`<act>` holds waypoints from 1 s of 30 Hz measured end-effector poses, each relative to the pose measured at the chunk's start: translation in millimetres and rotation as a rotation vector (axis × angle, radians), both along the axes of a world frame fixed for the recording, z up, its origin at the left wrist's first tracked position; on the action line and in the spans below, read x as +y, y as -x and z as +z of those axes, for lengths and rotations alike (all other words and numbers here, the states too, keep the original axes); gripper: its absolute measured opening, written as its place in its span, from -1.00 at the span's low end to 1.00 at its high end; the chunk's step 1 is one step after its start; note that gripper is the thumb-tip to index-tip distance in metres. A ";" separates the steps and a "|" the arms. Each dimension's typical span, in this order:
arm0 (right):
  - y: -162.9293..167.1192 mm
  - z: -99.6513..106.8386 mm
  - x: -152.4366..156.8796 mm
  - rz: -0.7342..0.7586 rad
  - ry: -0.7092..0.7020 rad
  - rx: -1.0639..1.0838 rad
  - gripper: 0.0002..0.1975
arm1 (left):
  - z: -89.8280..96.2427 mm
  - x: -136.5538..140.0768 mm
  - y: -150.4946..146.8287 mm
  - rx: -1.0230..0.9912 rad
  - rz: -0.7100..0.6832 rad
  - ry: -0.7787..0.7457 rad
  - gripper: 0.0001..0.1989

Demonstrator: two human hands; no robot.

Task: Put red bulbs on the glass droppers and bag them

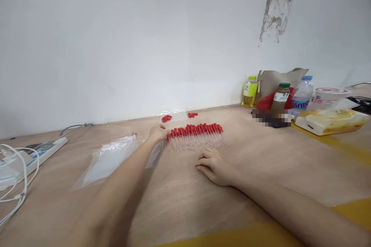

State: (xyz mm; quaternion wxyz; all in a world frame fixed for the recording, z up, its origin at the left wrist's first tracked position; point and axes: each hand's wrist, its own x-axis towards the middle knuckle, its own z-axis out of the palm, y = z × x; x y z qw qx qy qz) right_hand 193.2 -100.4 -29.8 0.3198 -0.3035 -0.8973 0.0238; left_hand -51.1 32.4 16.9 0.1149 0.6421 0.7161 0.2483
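Note:
A long row of small red-handled pieces with thin pale shafts (197, 130) lies side by side on the brown table (179, 200), red ends toward the wall. My left hand (157, 132) is at the row's left end, its fingers drawn together beside the outermost red piece. Whether something is between those fingertips is too small to tell. Below the row, my right hand (214, 166) rests on the table with loosely bent fingers and nothing in it. Behind the row are two small groups of loose red pieces, one on the left (166, 118) and one further right (192, 115).
Clear plastic bags (108, 160) lie stacked on the left, with another clear bag (154, 155) under my left forearm. A power strip (37, 160) with white cables stands far left. Bottles, including a yellow one (249, 92), and a tissue pack (330, 121) stand at right.

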 end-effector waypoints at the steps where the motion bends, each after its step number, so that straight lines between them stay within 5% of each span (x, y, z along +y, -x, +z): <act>1: -0.2 0.3 0.0 -0.002 0.001 0.001 -0.86 | 1.1 -6.6 4.7 0.040 -0.008 -0.031 -0.70; 5: -1.1 -1.2 1.1 -0.001 -0.009 0.016 -0.86 | -3.4 -47.8 28.0 0.192 -0.101 -0.121 -0.72; 8: -1.8 -3.5 1.8 -0.001 -0.019 0.040 -0.86 | -16.6 -82.4 41.7 0.284 -0.205 -0.146 -0.56; 12: -3.3 -3.9 1.2 -0.010 -0.023 0.054 -0.86 | -32.6 -121.8 53.8 0.504 -0.326 0.106 -0.37; 17: -5.4 -2.3 0.7 -0.025 -0.017 0.041 -0.85 | -32.6 -180.2 73.8 0.425 -0.587 0.057 -0.44; 21: -5.4 -4.1 2.9 -0.024 -0.008 0.038 -0.84 | -24.2 -220.1 78.1 0.287 -0.653 0.040 -0.47; 25: -5.8 -5.2 3.1 -0.009 0.004 0.044 -0.83 | -12.5 -217.1 56.2 0.153 -0.878 0.040 -0.66; 30: -11.6 -1.5 -0.6 0.059 0.046 0.054 -0.82 | 3.2 -178.3 4.9 0.301 -1.187 0.000 -0.56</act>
